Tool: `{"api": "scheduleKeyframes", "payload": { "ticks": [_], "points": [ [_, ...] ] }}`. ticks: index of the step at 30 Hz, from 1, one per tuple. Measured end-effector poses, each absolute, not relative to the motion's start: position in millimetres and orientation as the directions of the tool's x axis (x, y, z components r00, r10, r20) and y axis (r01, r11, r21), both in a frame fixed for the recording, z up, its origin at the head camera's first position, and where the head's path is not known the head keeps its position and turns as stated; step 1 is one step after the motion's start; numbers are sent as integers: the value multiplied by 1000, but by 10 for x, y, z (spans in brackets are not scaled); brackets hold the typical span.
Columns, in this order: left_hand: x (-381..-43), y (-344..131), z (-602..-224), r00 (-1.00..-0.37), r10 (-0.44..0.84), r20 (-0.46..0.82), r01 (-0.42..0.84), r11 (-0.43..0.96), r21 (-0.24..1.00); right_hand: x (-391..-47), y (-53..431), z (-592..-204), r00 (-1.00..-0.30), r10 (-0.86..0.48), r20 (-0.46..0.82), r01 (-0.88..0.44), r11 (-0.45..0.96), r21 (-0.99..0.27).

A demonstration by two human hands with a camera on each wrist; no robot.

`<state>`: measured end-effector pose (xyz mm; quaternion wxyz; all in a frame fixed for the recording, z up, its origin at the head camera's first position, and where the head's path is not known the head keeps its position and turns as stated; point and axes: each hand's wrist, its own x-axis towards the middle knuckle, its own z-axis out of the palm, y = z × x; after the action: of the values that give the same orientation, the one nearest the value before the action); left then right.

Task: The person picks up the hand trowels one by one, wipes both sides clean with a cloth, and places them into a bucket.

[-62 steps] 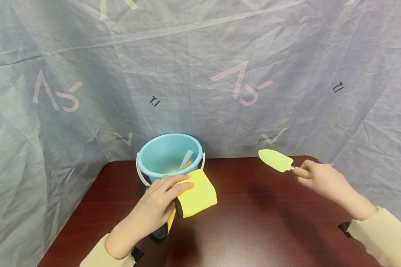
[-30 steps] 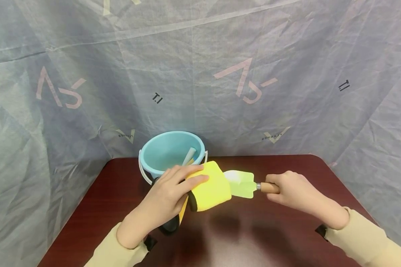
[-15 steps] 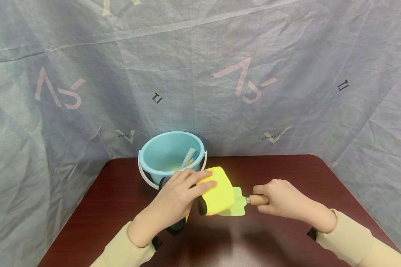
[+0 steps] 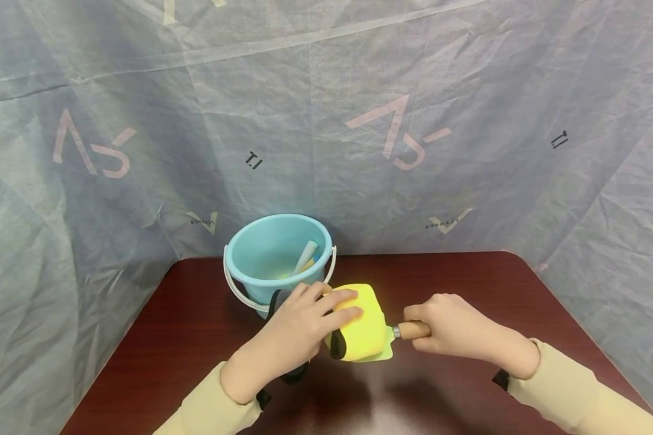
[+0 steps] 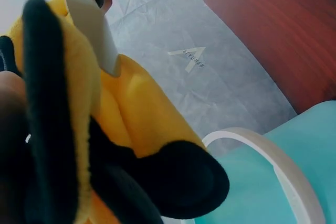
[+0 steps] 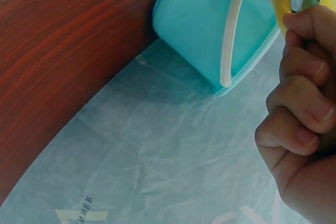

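Observation:
My left hand point(image 4: 299, 323) grips a yellow cloth with black edging point(image 4: 361, 326), folded around the blade of a hand trowel. My right hand point(image 4: 451, 326) holds the trowel by its wooden handle point(image 4: 412, 330), fingers curled round it, as the right wrist view also shows. Only a strip of the pale green blade point(image 4: 385, 350) shows below the cloth in the head view; the rest is covered. In the left wrist view the blade point(image 5: 97, 30) sits between folds of the cloth point(image 5: 149, 108). Both hands are raised in front of the bucket.
A light blue bucket point(image 4: 250, 238) with a white handle point(image 4: 236, 290) stands at the back left of the dark red table point(image 4: 468, 272). Inside it leans a pale tube-like thing point(image 4: 305, 257) beside something yellow and blue. A grey printed sheet point(image 4: 359, 199) hangs behind the table.
My right hand has brought the trowel leftward and down, and its blade has gone into the cloth. My left hand has shifted right with the cloth, which now wraps most of the blade.

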<state>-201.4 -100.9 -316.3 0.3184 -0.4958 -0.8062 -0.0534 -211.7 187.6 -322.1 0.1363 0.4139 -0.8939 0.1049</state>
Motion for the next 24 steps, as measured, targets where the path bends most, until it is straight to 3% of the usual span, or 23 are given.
{"api": "scheduleKeyframes", "payload": {
  "ticks": [13, 24],
  "points": [
    [-1990, -983, -3255, -325, 788, 523, 827, 505, -248, -2089, 1868, -3184, -603, -712, 360, -774, 632, -44],
    [-1957, -961, -3358, -291, 802, 522, 785, 512, -349, -2064, 1884, -3213, -597, -710, 373, -776, 630, -43]
  ]
}}
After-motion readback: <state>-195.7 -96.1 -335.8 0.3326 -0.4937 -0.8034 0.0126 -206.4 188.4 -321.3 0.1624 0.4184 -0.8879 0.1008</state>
